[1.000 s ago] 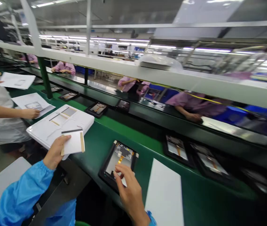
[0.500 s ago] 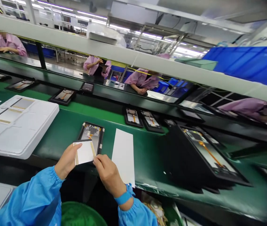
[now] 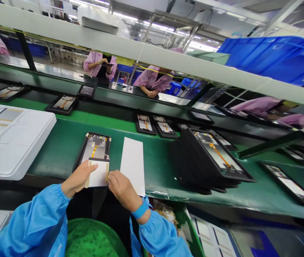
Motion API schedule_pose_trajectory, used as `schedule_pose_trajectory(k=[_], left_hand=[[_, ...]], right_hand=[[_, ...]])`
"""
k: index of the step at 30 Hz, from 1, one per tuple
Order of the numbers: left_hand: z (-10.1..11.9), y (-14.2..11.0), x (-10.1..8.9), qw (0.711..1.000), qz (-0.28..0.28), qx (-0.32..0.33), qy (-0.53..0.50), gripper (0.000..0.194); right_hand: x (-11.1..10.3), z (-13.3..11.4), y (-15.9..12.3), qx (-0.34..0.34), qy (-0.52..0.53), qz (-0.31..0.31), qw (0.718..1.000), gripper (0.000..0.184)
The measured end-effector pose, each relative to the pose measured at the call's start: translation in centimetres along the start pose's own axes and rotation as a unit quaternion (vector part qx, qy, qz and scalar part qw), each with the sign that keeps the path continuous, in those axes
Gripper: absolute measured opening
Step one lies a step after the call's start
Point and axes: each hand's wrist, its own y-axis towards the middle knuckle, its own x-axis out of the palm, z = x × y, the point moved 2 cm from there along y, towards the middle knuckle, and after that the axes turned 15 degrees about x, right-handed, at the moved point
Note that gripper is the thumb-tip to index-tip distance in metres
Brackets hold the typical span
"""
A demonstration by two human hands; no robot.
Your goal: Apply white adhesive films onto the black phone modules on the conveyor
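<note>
Green-topped workbenches and a line of opened tablets run across a bright factory hall, where people in pink smocks sit on the far side beneath a long white shelf. A blue bin rests on that shelf at upper right. In the foreground, a person in blue sleeves holds a white panel, dark along its top edge and tan down both sides, in front of the lower end of a black-framed tablet lying open on the near bench, its circuit board and orange ribbon exposed. The left hand clamps the panel's left side, thumb flat on its face and the other fingers mostly hidden beneath. The right hand, with a blue band at the wrist, has its fingertips drawn together on the panel's right edge, at the tan strip. A white sheet lies just beside the tablet, to its right; beyond it leans a black stack topped by another open tablet. At left, a white molded tray carries similar panels.
</note>
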Motion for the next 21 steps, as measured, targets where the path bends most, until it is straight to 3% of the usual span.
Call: schedule_pose_trajectory(k=[2,4,6,8,11,14,17,21], left_hand=[[-0.3,-0.6,0.0,0.999,-0.031,-0.038,-0.009,0.046],[-0.7,-0.8,-0.1,0.997,-0.016,-0.071,-0.041,0.042],[-1.4,-0.6,0.0,0.993,0.009,-0.085,-0.084,0.039],[-2.1,-0.1,0.3,0.987,0.003,-0.087,-0.133,0.04],[-3.1,0.5,1.2,0.979,-0.012,-0.079,-0.188,0.044],[-3.5,0.6,1.9,0.976,0.013,-0.07,-0.204,0.043],[-3.5,0.4,2.3,0.979,0.022,-0.057,-0.193,0.042],[-3.7,0.2,2.5,0.983,0.034,-0.036,-0.177,0.042]], right_hand=[[-1.2,2.7,-0.2,0.127,0.074,0.083,0.986,0.017],[-2.8,5.0,-0.7,0.273,0.099,0.189,0.938,0.012],[-3.8,5.4,-1.1,0.341,0.092,0.237,0.905,0.01],[-3.7,3.6,-1.3,0.301,0.103,0.201,0.927,0.01],[-2.4,-1.4,-1.4,0.14,0.121,0.07,0.98,0.022],[-1.5,-5.3,-1.4,0.03,0.058,-0.022,0.998,0.024],[-1.5,-6.4,-1.5,-0.023,-0.03,-0.032,0.999,0.027],[-1.0,-6.3,-1.7,-0.057,-0.096,-0.01,0.994,0.022]])
